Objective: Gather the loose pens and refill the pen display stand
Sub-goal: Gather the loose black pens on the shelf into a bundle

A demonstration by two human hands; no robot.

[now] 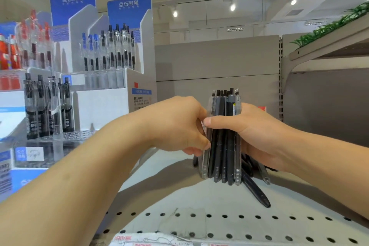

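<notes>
2 hands, left hand (175,126), right hand (257,138), gripping 1 pen bundle (223,136)

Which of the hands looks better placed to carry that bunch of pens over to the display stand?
Probably the left hand. It already grips the bundle of pens, and the display stand sits on its side. The right hand holds the bundle's far side, away from the stand.

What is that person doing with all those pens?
A person's left hand and right hand squeeze an upright bundle of black and clear plastic pens on the grey perforated shelf. A few loose black pens lie behind it. The white and blue pen display stand waits on the left.
</notes>
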